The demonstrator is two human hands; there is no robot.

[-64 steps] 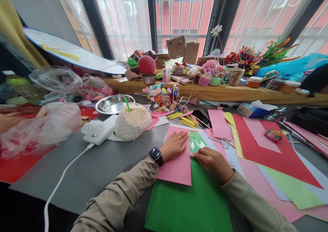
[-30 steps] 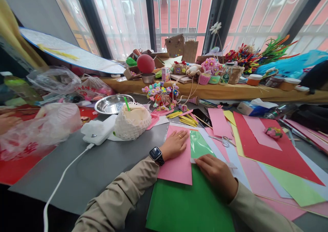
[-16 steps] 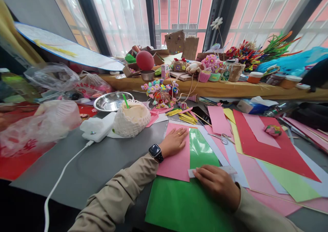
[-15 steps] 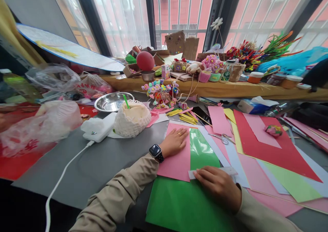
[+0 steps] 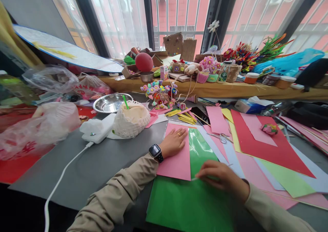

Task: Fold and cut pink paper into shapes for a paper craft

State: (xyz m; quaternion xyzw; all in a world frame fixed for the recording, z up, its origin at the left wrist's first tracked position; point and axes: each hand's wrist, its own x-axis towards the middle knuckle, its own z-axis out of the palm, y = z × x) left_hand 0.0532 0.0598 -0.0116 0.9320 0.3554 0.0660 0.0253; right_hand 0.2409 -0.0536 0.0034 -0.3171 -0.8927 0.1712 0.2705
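My left hand (image 5: 174, 142) lies flat with outstretched fingers on a pink paper sheet (image 5: 174, 169), pressing it against the table. Under the pink sheet, a glossy green sheet (image 5: 184, 204) shows to its right and below. Over the green, beside the pink sheet's lower right corner, my right hand (image 5: 222, 177) is closed on a clear ruler (image 5: 194, 179). The ruler is turned nearly edge-on, so only its thin ends show past the fingers, and the hand is a little blurred. Small scissors (image 5: 222, 138) rest on papers to the right.
Coloured papers, among them a red sheet (image 5: 256, 150), overlap on the right. Yellow strips (image 5: 186, 117) lie beyond my left hand. A coconut in white foam net (image 5: 130, 121), a charger (image 5: 99, 128) with cable and a metal plate (image 5: 105, 103) stand left. Craft pieces crowd the ledge.
My right hand has shifted slightly right and tipped the ruler from lying flat across the sheets to nearly edge-on. My left hand stays on the pink sheet.
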